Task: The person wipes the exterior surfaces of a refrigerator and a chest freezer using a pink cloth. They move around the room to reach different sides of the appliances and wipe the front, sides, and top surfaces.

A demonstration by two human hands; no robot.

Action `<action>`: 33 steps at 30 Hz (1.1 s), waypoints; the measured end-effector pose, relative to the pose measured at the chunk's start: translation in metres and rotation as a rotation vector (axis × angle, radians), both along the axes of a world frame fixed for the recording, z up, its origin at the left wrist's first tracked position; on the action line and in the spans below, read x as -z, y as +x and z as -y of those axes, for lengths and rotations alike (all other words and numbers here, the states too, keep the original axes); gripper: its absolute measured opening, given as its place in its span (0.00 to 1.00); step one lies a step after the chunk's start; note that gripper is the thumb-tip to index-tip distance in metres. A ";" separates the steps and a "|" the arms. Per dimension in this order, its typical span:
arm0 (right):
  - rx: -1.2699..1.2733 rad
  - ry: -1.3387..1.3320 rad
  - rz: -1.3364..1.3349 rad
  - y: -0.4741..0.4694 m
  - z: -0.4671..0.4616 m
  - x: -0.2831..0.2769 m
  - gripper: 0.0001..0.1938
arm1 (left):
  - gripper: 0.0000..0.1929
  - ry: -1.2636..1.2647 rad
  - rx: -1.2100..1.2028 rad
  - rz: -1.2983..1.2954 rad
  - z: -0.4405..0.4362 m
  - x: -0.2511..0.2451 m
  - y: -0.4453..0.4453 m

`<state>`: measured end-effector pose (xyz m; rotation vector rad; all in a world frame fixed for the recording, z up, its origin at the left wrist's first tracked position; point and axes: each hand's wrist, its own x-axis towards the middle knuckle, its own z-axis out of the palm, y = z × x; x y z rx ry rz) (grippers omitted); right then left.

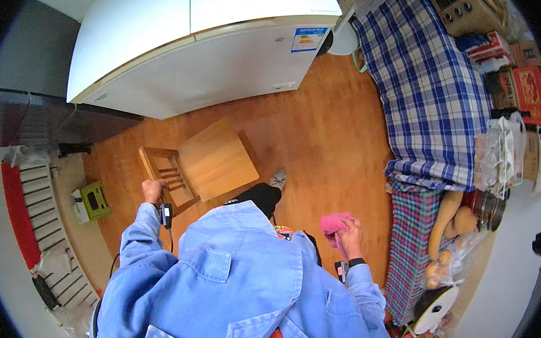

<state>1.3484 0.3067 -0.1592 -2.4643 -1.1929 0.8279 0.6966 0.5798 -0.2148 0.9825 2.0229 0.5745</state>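
My left hand (153,190) grips the backrest of a wooden chair (218,161) at its outer edge. The chair has a flat light-brown seat and a slatted back, and it stands on the wood-look floor (330,140) to my front left. In my right hand (352,237) is a bunched pink cloth (334,224), held out over the floor on my right side. One of my shoes (278,179) shows just beyond the chair's near corner.
Ahead is a white chest freezer (212,64) with an energy label. Checked cloths drape the surfaces on the right, one blue plaid (429,91), one multicoloured (409,246), with squash (446,221) and bags beside them. A green box (94,203) and a white radiator (45,218) line the left wall.
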 end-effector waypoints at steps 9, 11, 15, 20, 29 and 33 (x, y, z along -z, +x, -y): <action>0.050 -0.044 -0.100 0.099 -0.058 -0.025 0.21 | 0.07 -0.134 -0.303 0.139 -0.040 -0.011 0.105; 0.065 -0.047 -0.086 0.115 -0.071 -0.025 0.21 | 0.08 -0.154 -0.295 0.106 -0.046 -0.015 0.122; -0.084 -0.076 -0.071 0.151 -0.101 -0.035 0.21 | 0.07 -0.157 -0.233 0.030 -0.039 -0.026 0.153; -0.316 -0.014 0.048 0.195 -0.170 -0.043 0.21 | 0.07 -0.069 -0.364 0.135 -0.031 -0.031 0.179; -0.505 -0.077 0.030 0.278 -0.325 -0.055 0.20 | 0.08 -0.188 -0.427 -0.082 -0.053 -0.067 0.222; -0.537 -0.048 -0.085 0.291 -0.380 -0.068 0.21 | 0.08 -0.023 -0.478 -0.005 -0.078 -0.088 0.226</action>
